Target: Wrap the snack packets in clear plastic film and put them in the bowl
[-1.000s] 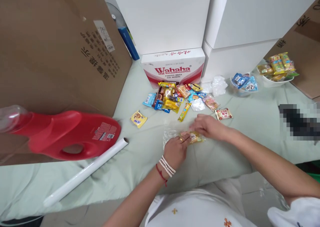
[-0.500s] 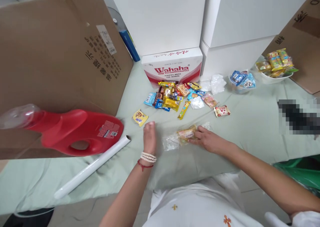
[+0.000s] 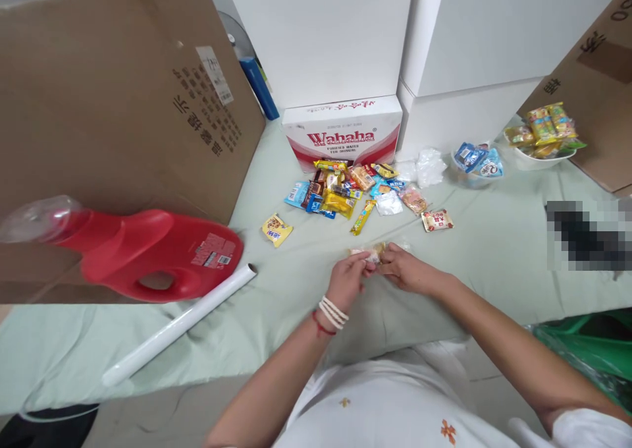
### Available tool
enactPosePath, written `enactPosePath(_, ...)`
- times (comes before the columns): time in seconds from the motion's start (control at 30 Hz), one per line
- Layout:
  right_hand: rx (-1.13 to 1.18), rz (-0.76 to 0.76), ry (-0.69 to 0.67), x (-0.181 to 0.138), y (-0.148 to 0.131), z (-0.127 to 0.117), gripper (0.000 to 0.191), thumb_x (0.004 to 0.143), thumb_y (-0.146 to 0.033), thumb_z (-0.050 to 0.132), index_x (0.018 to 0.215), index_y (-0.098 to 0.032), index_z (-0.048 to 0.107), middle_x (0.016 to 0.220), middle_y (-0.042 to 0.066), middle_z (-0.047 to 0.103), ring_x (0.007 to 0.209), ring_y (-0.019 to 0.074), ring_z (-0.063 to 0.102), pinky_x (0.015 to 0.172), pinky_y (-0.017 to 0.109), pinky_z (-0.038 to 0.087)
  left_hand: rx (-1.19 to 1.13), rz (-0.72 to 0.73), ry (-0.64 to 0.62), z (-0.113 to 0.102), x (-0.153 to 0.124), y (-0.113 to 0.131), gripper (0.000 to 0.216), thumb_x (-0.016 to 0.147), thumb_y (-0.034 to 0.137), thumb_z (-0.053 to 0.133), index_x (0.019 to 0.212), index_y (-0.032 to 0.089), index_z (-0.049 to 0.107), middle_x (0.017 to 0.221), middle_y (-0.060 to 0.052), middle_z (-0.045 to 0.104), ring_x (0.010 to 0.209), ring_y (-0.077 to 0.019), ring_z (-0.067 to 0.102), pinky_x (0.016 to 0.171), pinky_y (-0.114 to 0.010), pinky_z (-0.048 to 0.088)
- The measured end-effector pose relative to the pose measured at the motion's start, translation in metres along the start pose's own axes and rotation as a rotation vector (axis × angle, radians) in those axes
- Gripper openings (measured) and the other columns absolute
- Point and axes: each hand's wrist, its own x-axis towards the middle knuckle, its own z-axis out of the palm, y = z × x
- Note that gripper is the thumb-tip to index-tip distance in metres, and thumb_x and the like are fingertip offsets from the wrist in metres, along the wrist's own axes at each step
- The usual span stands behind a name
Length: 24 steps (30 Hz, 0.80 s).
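Note:
Both of my hands meet over the pale green sheet [image 3: 494, 250], gripping a small clear bag with a yellowish snack inside [image 3: 374, 250]. My left hand [image 3: 347, 278], with a bead bracelet and a red cord at the wrist, pinches the bag's left side. My right hand [image 3: 405, 268] holds its right side with curled fingers. Most of the bag is hidden behind the fingers. A pile of several wrapped snacks [image 3: 345, 191] lies just beyond the hands, with a yellow cookie packet [image 3: 276, 229] apart on the left and a red-and-white packet [image 3: 437, 220] on the right.
A red detergent jug [image 3: 158, 253] and a white paper roll [image 3: 180, 323] lie left, before a big cardboard box [image 3: 108, 105]. A Wahaha carton [image 3: 343, 132] and white cabinets stand behind. Two bowls of snacks [image 3: 476, 161] [image 3: 543, 138] sit far right; a green bag [image 3: 587, 349] lies near right.
My left hand, which had swung out left toward the cookie packet, has come back to the clear bag. Both hands now hold it bunched between them.

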Motion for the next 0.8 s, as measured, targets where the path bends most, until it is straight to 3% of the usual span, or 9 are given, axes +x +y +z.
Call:
enactPosePath(0.1,0.137,0.086,0.067,-0.008,-0.002,-0.006,0.032,0.104,-0.030,0.048,0.124,-0.026,0.073,0.102,0.009,0.070,0.093,0.0222,0.058,0.089,0.038,0.044,0.612,0.167,0.130,0.018,0.004,-0.006,0.035,0.095,0.027,0.051,0.121,0.023,0.074,0.096,-0.010,0.077,0.088,-0.0227,0.070,0.072,-0.030,0.048)
enactPosePath(0.17,0.118,0.284,0.256,-0.016,0.002,-0.006,0.034,0.105,-0.036,0.047,0.121,-0.024,0.073,0.095,0.009,0.070,0.091,0.0236,0.060,0.088,0.039,0.046,0.861,0.199,0.164,0.023,0.004,-0.008,0.035,0.099,0.029,0.049,0.124,0.028,0.074,0.096,-0.009,0.076,0.087,-0.0233,0.069,0.073,-0.031,0.046)
enactPosePath(0.27,-0.177,0.649,0.524,-0.027,0.011,0.003,0.041,0.095,-0.045,0.060,0.125,-0.020,0.071,0.106,0.015,0.066,0.103,0.0324,0.056,0.094,0.048,0.046,0.973,0.230,0.204,0.022,0.005,-0.008,0.031,0.100,0.032,0.051,0.117,0.032,0.077,0.097,-0.008,0.074,0.090,-0.0238,0.067,0.073,-0.032,0.045)
enactPosePath(0.33,-0.324,0.763,0.528,-0.031,0.013,0.009,0.045,0.086,-0.044,0.071,0.122,-0.018,0.072,0.124,0.020,0.060,0.118,0.0391,0.048,0.099,0.054,0.044,0.981,0.287,0.287,0.020,0.006,-0.008,0.027,0.095,0.031,0.060,0.116,0.031,0.077,0.104,-0.009,0.071,0.100,-0.0265,0.063,0.081,-0.035,0.047)
enactPosePath(0.4,-0.339,0.777,0.492,-0.031,0.011,0.011,0.027,0.085,-0.036,0.069,0.106,-0.019,0.075,0.135,0.020,0.055,0.125,0.0399,0.045,0.101,0.053,0.043,0.968,0.357,0.378,0.017,0.008,-0.008,0.032,0.089,0.031,0.069,0.120,0.031,0.075,0.116,-0.011,0.067,0.112,-0.0304,0.057,0.092,-0.042,0.047)
enactPosePath(0.47,-0.275,0.778,0.491,-0.025,0.002,0.007,0.015,0.089,-0.029,0.062,0.095,-0.020,0.072,0.130,0.017,0.058,0.117,0.0337,0.053,0.097,0.046,0.046,0.958,0.427,0.391,0.016,0.010,-0.009,0.032,0.087,0.029,0.072,0.118,0.032,0.075,0.124,-0.011,0.064,0.122,-0.0323,0.052,0.100,-0.048,0.044)
enactPosePath(0.57,-0.147,0.810,0.485,-0.003,-0.015,-0.003,0.014,0.093,-0.027,0.055,0.094,-0.021,0.067,0.100,0.009,0.066,0.086,0.0233,0.060,0.079,0.035,0.047,0.987,0.516,0.337,0.019,0.010,-0.014,0.025,0.090,0.023,0.067,0.112,0.032,0.076,0.128,-0.011,0.064,0.131,-0.0330,0.048,0.108,-0.054,0.041)
enactPosePath(0.63,-0.113,0.796,0.459,0.018,-0.025,-0.005,0.013,0.093,-0.023,0.053,0.093,-0.022,0.066,0.089,0.005,0.065,0.081,0.0214,0.060,0.074,0.031,0.044,0.996,0.557,0.344,0.023,0.011,-0.019,0.028,0.090,0.018,0.064,0.113,0.029,0.075,0.132,-0.011,0.063,0.137,-0.0347,0.044,0.111,-0.059,0.038)
enactPosePath(0.8,-0.023,0.659,0.303,0.057,-0.034,0.015,0.028,0.093,-0.009,0.047,0.101,-0.019,0.072,0.101,0.009,0.062,0.091,0.0207,0.061,0.082,0.030,0.048,0.731,0.627,0.327,0.019,0.025,-0.037,0.029,0.084,0.007,0.061,0.105,0.021,0.075,0.123,-0.015,0.063,0.128,-0.0318,0.053,0.108,-0.053,0.047)
